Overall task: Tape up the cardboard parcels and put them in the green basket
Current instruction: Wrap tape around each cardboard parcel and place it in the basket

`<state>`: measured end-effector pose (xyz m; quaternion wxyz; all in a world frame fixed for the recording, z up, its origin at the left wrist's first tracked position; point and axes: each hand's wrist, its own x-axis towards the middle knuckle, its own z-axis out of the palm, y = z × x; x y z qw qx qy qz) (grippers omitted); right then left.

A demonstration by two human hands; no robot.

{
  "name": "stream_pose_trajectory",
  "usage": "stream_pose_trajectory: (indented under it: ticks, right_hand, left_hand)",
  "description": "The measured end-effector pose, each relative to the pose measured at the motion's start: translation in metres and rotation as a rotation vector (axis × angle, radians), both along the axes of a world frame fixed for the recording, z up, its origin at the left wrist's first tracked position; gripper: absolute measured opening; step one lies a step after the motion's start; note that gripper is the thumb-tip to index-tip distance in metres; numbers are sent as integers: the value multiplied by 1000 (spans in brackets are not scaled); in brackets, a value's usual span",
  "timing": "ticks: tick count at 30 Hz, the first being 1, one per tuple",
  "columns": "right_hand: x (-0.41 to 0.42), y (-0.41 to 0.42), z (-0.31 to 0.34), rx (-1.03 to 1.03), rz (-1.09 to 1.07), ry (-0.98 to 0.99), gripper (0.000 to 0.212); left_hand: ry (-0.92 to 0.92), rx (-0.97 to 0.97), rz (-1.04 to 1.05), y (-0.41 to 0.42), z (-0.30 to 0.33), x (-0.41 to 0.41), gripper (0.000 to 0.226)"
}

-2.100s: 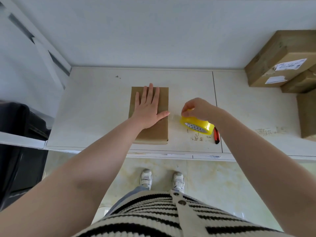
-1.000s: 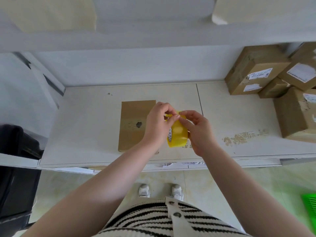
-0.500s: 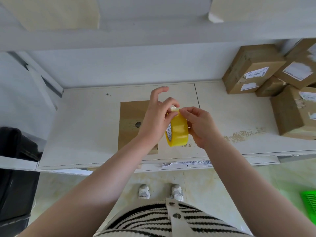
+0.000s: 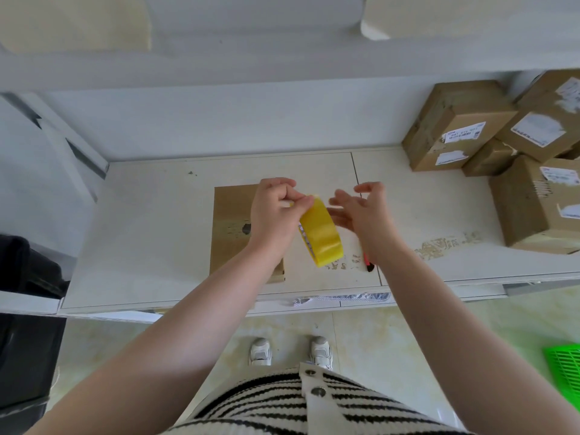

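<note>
Our left grip point(image 4: 276, 211) pinching yellow tape roll point(image 4: 321, 235) upright above tabletop point(image 4: 150, 233), right grip point(image 4: 361, 208) released beside it, flat parcel point(image 4: 230, 215) lengthwise away from us

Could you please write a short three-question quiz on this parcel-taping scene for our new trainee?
1. Which hand pinches the yellow tape roll?
2. True or false: the flat cardboard parcel lies in the green basket.
3. The stacked boxes sit at which end of the shelf: A left, B right?

Key: 1. The left hand; the right hand is open beside it. 2. False, it lies on the shelf. 3. B.
</note>
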<state>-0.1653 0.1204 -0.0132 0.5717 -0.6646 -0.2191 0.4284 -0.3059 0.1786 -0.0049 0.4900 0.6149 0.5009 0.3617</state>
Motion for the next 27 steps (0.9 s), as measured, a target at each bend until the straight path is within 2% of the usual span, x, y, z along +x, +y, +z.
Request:
stream_pose_trajectory:
  ticks: [1, 4, 5, 6, 8, 9, 14, 15, 18, 19, 21, 22, 25, 27]
  right_hand:
    - [7, -1, 0, -7, 5, -3, 27]
    - [20, -4, -13, -261, 177, -207, 35]
    - [19, -5, -18, -325, 232, -140, 39]
    - [17, -7, -22, -353, 272, 11, 41]
    - [11, -11, -24, -321, 265, 309, 39]
    - [10, -13, -27, -289, 239, 369, 38]
    - [14, -13, -29, -224, 116, 232, 30]
    - [17, -12, -30, -220, 111, 210, 29]
    - [21, -12, -29, -205, 110, 168, 31]
    - [21, -12, -30, -210, 108, 157, 33]
    - [21, -11, -32, -240, 80, 162, 33]
    - [20, -11, -34, -266, 63, 166, 29]
    - [15, -7, -47, -368, -24, 168, 14]
    - [13, -3, -60, -421, -112, 182, 15]
  left_hand:
    - [-85, -107, 21, 2, 1, -2, 29]
    - [-296, -306, 5, 5, 4, -5, 27]
    - [-339, -329, -12, 5, 5, -4, 27]
    - [-375, -342, -29, 5, 6, -3, 27]
    - [-434, -355, -46, 5, 7, -3, 27]
    - [-450, -354, -47, 6, 7, -5, 26]
    - [-358, -321, -125, 16, 2, -12, 16]
    - [-397, -382, -132, 18, 1, -12, 20]
    - [-609, -689, -123, 28, -6, -17, 54]
    - [-618, -743, -120, 31, -9, -19, 58]
    - [-526, -752, -74, 34, -15, -18, 50]
    - [-418, -696, -22, 34, -20, -17, 40]
    - [-98, -414, 120, 35, -31, -23, 13]
    - [-7, -269, 140, 39, -35, -37, 12]
